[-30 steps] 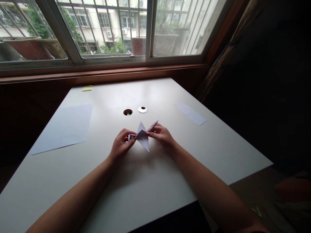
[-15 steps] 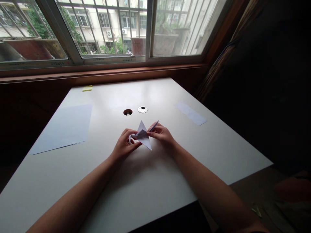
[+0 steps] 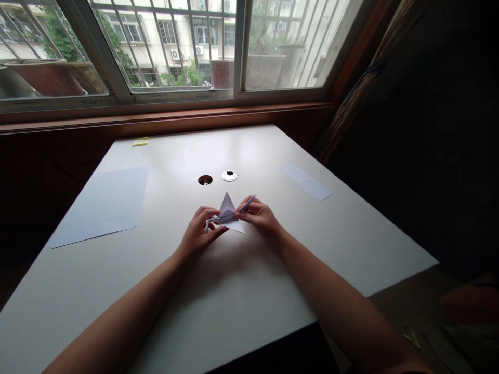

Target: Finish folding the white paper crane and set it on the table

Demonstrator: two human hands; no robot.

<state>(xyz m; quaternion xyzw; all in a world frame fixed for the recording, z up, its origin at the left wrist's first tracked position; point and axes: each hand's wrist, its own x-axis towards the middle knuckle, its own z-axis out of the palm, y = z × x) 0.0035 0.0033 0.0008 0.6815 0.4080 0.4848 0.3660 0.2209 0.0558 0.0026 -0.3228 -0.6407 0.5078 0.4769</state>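
A folded white paper crane point(image 3: 229, 212) is held between both hands above the middle of the table. One wing points up and away; the other slants down toward the lower right. My left hand point(image 3: 201, 228) pinches the crane's left side, where a narrow bent end sticks out between the fingers. My right hand point(image 3: 260, 214) grips the opposite side, and a slim pointed end rises past its fingertips. Fingers cover parts of the crane's body on both sides.
Paper sheets point(image 3: 101, 205) lie flat on the white table point(image 3: 249, 317) at left. A paper strip point(image 3: 307, 182) rests at right. Toward the back are a round hole point(image 3: 205, 180), a metal cover point(image 3: 229, 175) and a yellow item point(image 3: 140, 142). A barred window stands behind.
The crane's lower wing has lifted a little, so its tip sits higher than before. Both hands have stayed nearly in place with their hold kept.
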